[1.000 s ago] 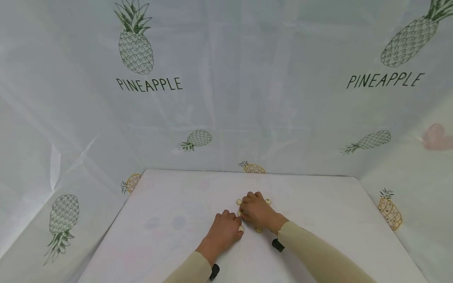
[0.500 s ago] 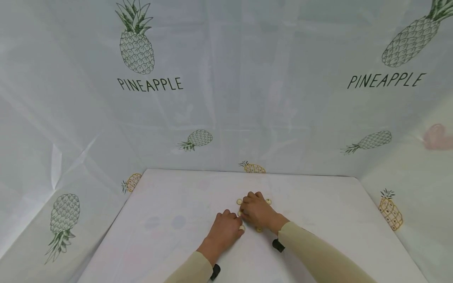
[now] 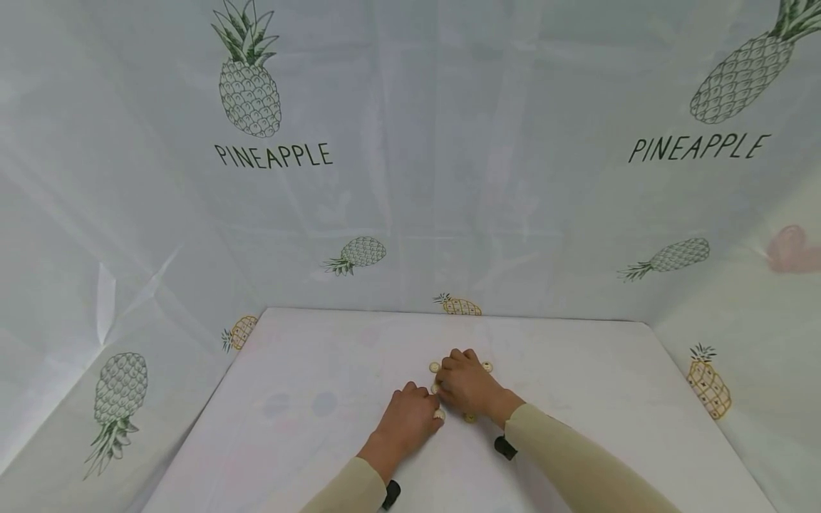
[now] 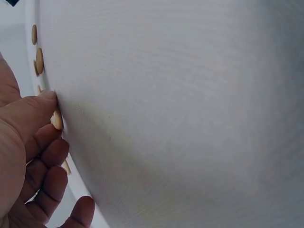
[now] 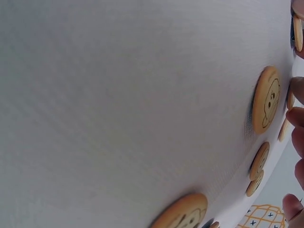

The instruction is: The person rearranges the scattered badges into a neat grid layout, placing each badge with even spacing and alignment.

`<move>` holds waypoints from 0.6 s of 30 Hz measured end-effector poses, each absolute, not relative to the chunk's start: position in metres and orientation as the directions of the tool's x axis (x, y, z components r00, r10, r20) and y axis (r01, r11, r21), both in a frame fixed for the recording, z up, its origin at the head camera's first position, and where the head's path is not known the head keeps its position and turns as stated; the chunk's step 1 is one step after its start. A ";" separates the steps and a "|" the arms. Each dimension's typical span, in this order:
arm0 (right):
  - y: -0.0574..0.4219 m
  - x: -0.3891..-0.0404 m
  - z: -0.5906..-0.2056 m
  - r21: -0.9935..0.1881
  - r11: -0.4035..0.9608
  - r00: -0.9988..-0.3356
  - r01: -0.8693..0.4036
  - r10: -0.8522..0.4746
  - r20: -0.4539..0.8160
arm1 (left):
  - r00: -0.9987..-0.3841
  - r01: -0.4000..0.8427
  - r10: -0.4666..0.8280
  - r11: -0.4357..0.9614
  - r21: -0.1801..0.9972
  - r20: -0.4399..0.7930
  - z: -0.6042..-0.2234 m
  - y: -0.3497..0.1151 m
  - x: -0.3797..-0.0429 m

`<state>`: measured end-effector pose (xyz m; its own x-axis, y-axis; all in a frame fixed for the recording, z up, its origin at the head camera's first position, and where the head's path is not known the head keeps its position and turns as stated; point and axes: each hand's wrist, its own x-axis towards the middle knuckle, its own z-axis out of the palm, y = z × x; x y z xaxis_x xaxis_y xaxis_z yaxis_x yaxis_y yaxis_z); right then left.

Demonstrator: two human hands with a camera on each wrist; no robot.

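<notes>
Several small round tan discs lie on the white tabletop, and some show a line-drawn face. My left hand [image 3: 408,419] pinches one disc [image 4: 57,119] at the table surface between thumb and forefinger; the other fingers are loosely bent. Just beyond it to the right, my right hand [image 3: 468,383] reaches down among the discs. In the right wrist view its thumb and forefinger pinch another disc [image 5: 290,99], mostly hidden by the fingertips. A face disc [image 5: 266,99] lies flat near that thumb, and a larger-looking one [image 5: 183,211] is cut off at the bottom edge.
Around the right hand lie a disc at the far left [image 3: 435,367], one at the far right [image 3: 487,366] and one in front [image 3: 470,418]. A pineapple-print sheet [image 3: 449,199] hangs behind and beside the white tabletop [image 3: 288,427].
</notes>
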<state>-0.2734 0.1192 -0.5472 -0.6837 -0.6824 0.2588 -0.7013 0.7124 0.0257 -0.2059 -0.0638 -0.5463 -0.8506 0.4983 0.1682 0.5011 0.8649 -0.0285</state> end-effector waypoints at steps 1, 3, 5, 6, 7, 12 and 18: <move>0.119 -0.274 -0.548 0.029 0.713 -0.683 -0.701 -0.682 0.260 | -0.853 0.500 0.496 0.866 -0.021 0.163 -0.546 -0.064 -0.206; 0.119 -0.274 -0.549 0.035 0.716 -0.685 -0.697 -0.680 0.262 | -0.859 0.494 0.489 0.869 -0.001 0.149 -0.546 -0.065 -0.206; 0.121 -0.274 -0.549 0.041 0.724 -0.692 -0.688 -0.672 0.264 | -0.868 0.484 0.477 0.875 0.025 0.136 -0.546 -0.065 -0.207; 0.122 -0.275 -0.549 0.045 0.730 -0.696 -0.682 -0.666 0.269 | -0.874 0.476 0.467 0.879 0.042 0.131 -0.546 -0.066 -0.207; 0.123 -0.275 -0.550 0.046 0.738 -0.701 -0.674 -0.658 0.275 | -0.880 0.466 0.457 0.883 0.055 0.127 -0.546 -0.066 -0.208; 0.129 -0.272 -0.549 -0.001 0.795 -0.754 -0.606 -0.575 0.318 | -0.907 0.407 0.392 0.910 0.079 0.154 -0.547 -0.071 -0.210; 0.141 -0.261 -0.548 -0.075 0.846 -0.798 -0.528 -0.464 0.386 | -0.915 0.319 0.294 0.947 0.048 0.276 -0.542 -0.090 -0.204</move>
<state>-0.2611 0.1409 -0.5477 -0.7976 -0.4639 0.3856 -0.5283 0.8457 -0.0752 -0.2039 -0.0899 -0.5419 -0.9151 0.2941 0.2758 0.3188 0.9466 0.0481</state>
